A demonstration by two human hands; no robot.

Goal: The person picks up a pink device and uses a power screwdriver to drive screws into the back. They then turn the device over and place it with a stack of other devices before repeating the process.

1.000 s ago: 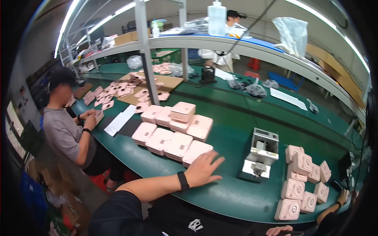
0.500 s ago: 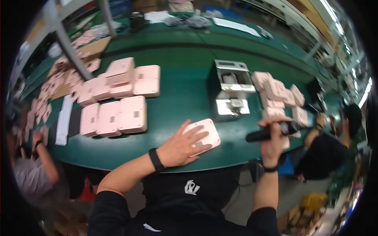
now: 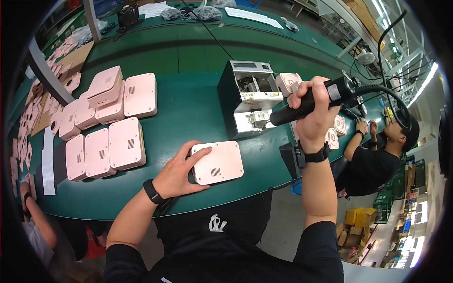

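Upside a pink plastic case [image 3: 229, 158] lies flat on the green bench, with a small vent grid and screw holes at its corners. My left hand [image 3: 175, 170] grips its left end, forefinger on top and thumb along the near edge. My right hand [image 3: 315, 113] is wrapped round a black electric screwdriver [image 3: 295, 111] with a cable at its rear. The screwdriver's front end points left, at the lower front of a black and silver screw feeder [image 3: 258, 96]. Whether the bit touches the feeder I cannot tell.
Several pink cases [image 3: 126, 144] stand in rows and a stack on the left. More pink cases [image 3: 332, 137] sit beyond my right hand. Pink panels [image 3: 45, 101] lie far left beside a metal post [image 3: 47, 73]. A co-worker [image 3: 384, 155] sits at the right; another person's arm [image 3: 42, 219] shows left.
My right hand has brought the screwdriver up to the screw feeder. My left hand has gone from lying across the case to gripping its left end, and the case lies straighter. The view has shifted.
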